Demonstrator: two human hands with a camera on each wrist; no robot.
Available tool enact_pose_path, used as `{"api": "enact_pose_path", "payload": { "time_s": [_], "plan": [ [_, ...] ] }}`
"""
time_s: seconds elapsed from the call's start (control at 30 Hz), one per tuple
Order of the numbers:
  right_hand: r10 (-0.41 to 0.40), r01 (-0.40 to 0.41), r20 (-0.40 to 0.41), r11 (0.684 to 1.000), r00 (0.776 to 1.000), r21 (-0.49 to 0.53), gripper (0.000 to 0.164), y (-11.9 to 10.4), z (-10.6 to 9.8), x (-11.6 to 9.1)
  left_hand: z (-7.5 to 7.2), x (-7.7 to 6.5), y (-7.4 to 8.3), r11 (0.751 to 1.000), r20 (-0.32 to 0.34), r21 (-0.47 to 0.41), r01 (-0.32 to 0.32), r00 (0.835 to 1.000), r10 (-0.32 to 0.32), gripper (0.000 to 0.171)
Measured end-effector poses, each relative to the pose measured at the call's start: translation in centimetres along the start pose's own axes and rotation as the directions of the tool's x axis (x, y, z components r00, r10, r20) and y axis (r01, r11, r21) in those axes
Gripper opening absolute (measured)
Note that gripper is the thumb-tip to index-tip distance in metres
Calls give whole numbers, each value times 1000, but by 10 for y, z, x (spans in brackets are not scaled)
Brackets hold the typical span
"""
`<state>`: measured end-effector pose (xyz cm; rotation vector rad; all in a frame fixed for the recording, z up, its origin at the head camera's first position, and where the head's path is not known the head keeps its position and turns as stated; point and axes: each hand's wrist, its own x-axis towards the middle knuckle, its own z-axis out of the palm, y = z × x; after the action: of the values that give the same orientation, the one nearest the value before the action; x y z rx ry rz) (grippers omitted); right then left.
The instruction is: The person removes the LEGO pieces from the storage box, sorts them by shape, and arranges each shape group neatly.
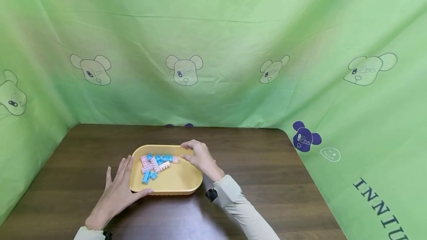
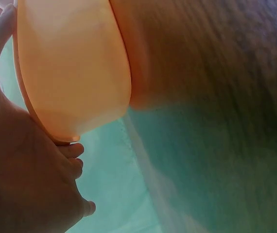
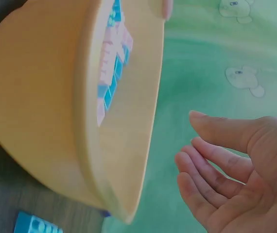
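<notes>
A yellow plastic basin [image 1: 183,180] stands on the table with pink, blue and white toy building bricks [image 1: 155,165] heaped in its left half. My left hand [image 1: 116,191] spans its near left corner, straight fingers along the left side and the thumb at the front rim. The left wrist view shows this hand against the basin's outer wall [image 2: 75,63]. Over the basin's right end is my right hand [image 1: 201,158], fingers loosely bent. In the right wrist view, nothing lies between its thumb and fingers. A blue brick [image 3: 34,224] lies on the table outside the basin.
The brown wooden table [image 1: 260,165] has rounded far corners. Green cloth [image 1: 227,102] printed with bear heads hangs behind it and along both sides. A black band [image 1: 211,195] is worn at my right wrist.
</notes>
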<state>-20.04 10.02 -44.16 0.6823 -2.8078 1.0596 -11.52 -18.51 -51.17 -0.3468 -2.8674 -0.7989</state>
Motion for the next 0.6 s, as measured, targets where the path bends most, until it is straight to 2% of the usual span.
{"api": "enact_pose_path", "payload": {
  "time_s": [0.17,0.37,0.6],
  "plan": [
    [12,-12,47,1000,999,10,32,-3,11,5,1,0,1,1000,-1,-3,-3,1000,3,131],
    [-1,4,119,1000,993,-26,30,-8,24,11,1,1,1,1000,22,3,12,1000,-12,131],
    [14,-8,158,999,987,-39,31,-16,36,20,1,1,0,1000,20,3,12,1000,-12,131]
  ]
}}
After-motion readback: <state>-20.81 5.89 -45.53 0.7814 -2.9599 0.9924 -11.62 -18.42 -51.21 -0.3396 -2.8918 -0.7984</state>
